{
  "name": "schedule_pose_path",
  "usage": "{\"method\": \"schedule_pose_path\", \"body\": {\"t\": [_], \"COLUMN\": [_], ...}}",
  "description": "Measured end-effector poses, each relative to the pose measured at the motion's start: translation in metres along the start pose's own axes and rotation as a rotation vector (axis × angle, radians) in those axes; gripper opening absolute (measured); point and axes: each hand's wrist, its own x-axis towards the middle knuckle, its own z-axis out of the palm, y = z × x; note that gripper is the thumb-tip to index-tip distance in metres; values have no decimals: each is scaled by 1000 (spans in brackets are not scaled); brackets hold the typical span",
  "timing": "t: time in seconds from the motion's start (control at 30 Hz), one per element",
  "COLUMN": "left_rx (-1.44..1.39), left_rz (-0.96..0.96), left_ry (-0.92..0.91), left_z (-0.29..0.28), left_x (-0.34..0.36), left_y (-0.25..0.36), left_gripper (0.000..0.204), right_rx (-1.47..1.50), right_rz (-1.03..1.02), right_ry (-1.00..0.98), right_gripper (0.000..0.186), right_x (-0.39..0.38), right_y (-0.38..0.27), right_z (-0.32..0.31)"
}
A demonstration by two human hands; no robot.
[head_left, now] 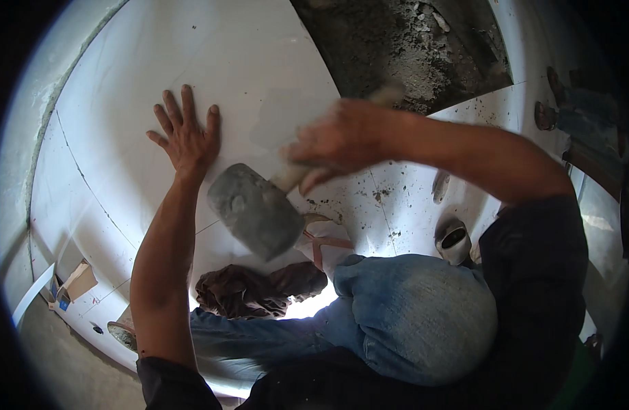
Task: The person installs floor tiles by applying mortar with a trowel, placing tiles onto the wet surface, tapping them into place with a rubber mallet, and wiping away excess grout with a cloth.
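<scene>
My left hand (186, 133) lies flat with spread fingers on a large white tile (253, 48). My right hand (335, 143) is closed around the pale handle of a grey rubber mallet (253, 208), slightly blurred. The mallet's head hangs over the tile to the right of my left wrist, and the handle's end pokes out above my fist. Beyond the tile's right edge is a dark patch of rough mortar bed (362, 48). Below the mallet is a crumpled dark brown cloth (232, 290), beside my jeans-clad knee (413, 318).
Tiled floor (89, 205) around me carries scattered debris. A concrete edge (48, 102) runs along the left, with cardboard scraps (78, 280) at lower left. My shoe (454, 240) shows near my right elbow. Dark objects and blue-grey cloth (581, 123) sit at the far right.
</scene>
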Motion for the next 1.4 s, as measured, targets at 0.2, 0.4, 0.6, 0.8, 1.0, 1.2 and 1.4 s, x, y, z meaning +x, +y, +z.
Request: {"method": "schedule_pose_path", "body": {"t": [0.2,0.4,0.6,0.8,1.0,1.2,1.4], "left_rx": [-18,33,81,-3,131,8,54], "left_rz": [-52,-53,-11,-79,-29,-98,77], "left_ry": [-29,-12,-79,-9,-35,-13,141], "left_z": [2,3,13,9,18,11,14], "left_x": [12,22,30,41,43,45,38], "left_y": [-1,-3,-24,-7,-18,-18,-17], "left_gripper": [72,68,69,70,70,70,61], "right_rx": [-28,-101,-138,98,-182,236,566], "right_rz": [651,252,301,805,190,930,1197], "right_ry": [294,73,379,250,389,541,630], "right_gripper": [49,56,53,53,58,68,56], "right_x": [59,38,61,48,23,17,-132], "right_y": [64,60,45,75,71,72,-27], "right_z": [-7,2,-13,-5,51,-30,64]}}
